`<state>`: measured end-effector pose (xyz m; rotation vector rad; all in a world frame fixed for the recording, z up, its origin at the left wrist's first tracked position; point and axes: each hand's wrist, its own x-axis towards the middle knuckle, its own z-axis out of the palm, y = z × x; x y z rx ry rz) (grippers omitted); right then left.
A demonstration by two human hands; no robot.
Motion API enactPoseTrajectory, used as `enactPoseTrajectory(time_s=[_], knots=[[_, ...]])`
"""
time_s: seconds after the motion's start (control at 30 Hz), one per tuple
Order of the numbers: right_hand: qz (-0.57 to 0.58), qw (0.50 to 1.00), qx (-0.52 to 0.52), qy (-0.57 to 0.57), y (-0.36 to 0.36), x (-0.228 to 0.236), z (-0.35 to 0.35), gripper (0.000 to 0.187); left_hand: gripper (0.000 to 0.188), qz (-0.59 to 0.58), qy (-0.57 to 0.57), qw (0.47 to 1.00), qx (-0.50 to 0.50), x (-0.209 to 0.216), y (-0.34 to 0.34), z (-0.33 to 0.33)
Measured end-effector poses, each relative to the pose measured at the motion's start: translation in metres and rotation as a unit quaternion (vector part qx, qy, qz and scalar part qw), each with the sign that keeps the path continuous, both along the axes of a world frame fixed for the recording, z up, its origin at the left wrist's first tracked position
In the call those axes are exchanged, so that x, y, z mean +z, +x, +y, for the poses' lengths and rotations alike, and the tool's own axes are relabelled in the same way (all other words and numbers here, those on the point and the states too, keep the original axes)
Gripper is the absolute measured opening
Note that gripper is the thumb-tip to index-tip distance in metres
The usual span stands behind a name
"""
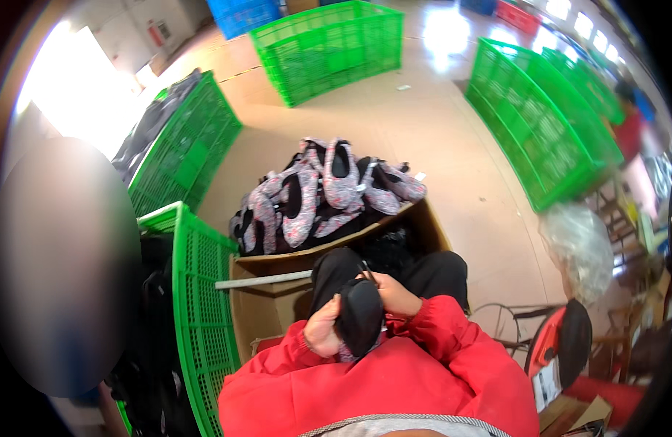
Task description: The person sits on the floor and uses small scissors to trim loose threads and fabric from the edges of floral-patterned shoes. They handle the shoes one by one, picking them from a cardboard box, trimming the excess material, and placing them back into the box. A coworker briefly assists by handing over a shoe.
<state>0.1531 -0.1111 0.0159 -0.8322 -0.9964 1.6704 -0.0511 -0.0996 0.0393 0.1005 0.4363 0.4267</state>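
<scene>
A slipper (360, 313) with a black sole is held in front of my red jacket, sole toward me, a bit of its patterned fabric showing near the bottom. My left hand (323, 329) grips it along its left side. On the other side, my right hand (396, 294) is closed close to the slipper's upper end. A thin dark thing sticks up from its fingers; I cannot make out its kind. Just beyond my knees, a heap of pink-and-grey patterned slippers (301, 207) with black insides lies by an open cardboard box (267, 293).
Green plastic crates stand around: one (197, 320) close at my left, one (194, 149) filled with dark items, one (329, 51) straight ahead, others (536, 131) at right. A grey bar (263, 280) crosses the box. A clear plastic bag (578, 247) sits at right.
</scene>
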Motion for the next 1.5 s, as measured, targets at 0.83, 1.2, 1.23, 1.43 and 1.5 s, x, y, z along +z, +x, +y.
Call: enactPoseTrajectory(time_s=[0.83,1.2,1.23,1.43,1.5], knots=[[0.205,0.964,-0.052,-0.159,-0.003,-0.031,-0.04,0.049,0.048,0.14,0.544,0.807,0.181,-0.055,-0.061,0.06],[0.043,0.947,-0.312,-0.069,0.028,-0.028,-0.025,0.035,0.02,0.314,0.286,0.815,0.393,-0.032,-0.023,0.053],[0.055,0.947,-0.311,-0.052,0.028,-0.02,-0.024,0.035,0.021,0.324,0.325,0.804,0.377,-0.027,-0.014,0.048],[-0.07,0.933,-0.35,0.045,0.023,-0.01,-0.024,0.037,0.025,0.259,0.38,0.86,0.222,-0.013,0.038,0.038],[-0.097,0.925,-0.359,0.083,0.018,-0.004,-0.025,0.039,0.026,0.226,0.336,0.893,0.197,-0.013,0.053,0.043]])
